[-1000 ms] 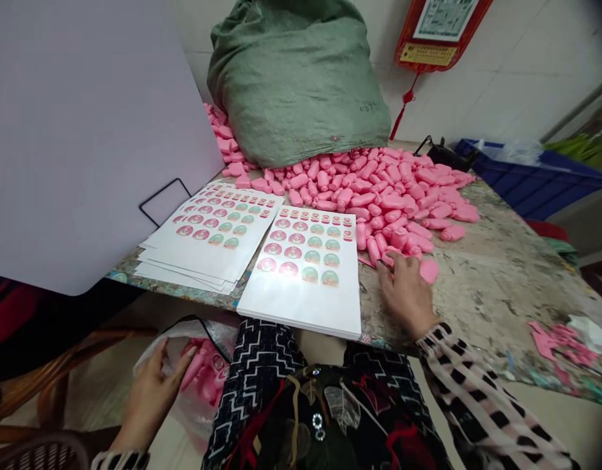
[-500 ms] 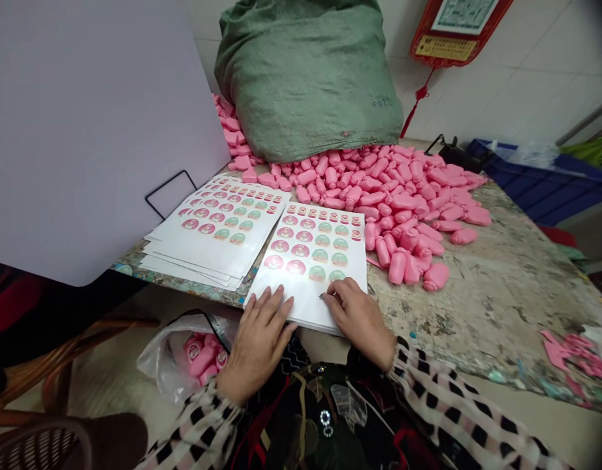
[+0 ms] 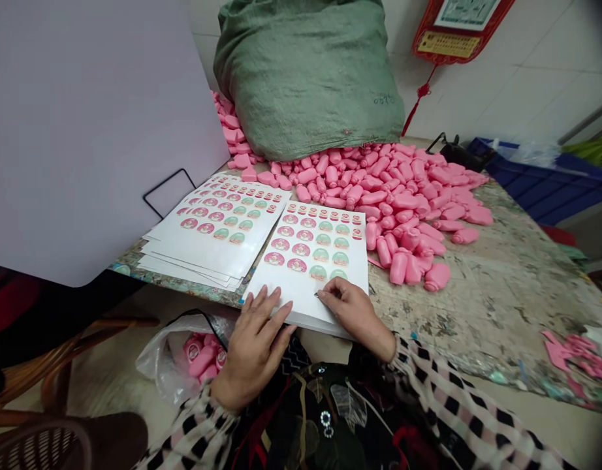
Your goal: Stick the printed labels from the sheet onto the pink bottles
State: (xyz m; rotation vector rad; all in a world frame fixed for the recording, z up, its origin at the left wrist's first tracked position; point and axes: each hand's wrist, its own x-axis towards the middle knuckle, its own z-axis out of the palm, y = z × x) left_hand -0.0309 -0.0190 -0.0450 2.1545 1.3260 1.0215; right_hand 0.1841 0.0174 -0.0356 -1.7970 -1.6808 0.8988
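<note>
A stack of sticker sheets (image 3: pixel 305 303) lies at the table's front edge, printed with rows of pink and green rounded stickers and a row of small red ones. My left hand (image 3: pixel 262 336) rests on its lower left corner, fingers stretched out and a little apart. Over the lower right of the top sheet, my right hand (image 3: pixel 352 313) is closed in a pinch, just below the green stickers. A tiny dark tip shows at its fingertips; what it belongs to is hidden. Left of the stack, more sticker sheets (image 3: pixel 203 251) are fanned out in a pile.
Many pink plastic bottles (image 3: pixel 403 196) are heaped behind the sheets, under a green sack (image 3: pixel 311 78). A large pale panel (image 3: pixel 95 130) stands at left. A blue crate (image 3: pixel 546 189) and pink scraps (image 3: pixel 575 352) are at right. Below hangs a clear bag (image 3: pixel 158 356) with pink bottles.
My right hand has shifted slightly left across the top sheet, still pinched. My left hand stays on the lower left corner, nearly unmoved.
</note>
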